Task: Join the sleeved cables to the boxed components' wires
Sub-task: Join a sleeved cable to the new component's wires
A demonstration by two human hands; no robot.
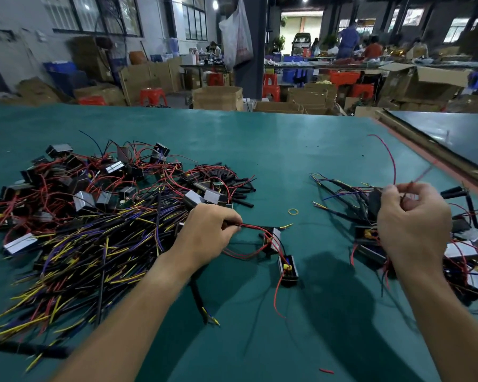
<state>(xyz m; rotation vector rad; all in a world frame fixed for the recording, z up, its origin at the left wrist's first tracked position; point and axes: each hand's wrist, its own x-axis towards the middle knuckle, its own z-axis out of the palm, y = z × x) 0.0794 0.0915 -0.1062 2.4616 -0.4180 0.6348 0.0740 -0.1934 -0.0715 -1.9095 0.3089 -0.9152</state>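
Left hand [210, 234]: red leads [255, 227] pinched, small box [273, 239] just past it. Right hand [414, 221]: long red wire [391, 161] pinched. Wires judged light, limp; best gripped near bare ends.

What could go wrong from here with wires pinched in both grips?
The left grip pinches red wires that seem to run to two boxed components; pulling may drag both and strain their leads. The right grip holds a long red wire looping above a tangled pile, where it could snag when lowered.
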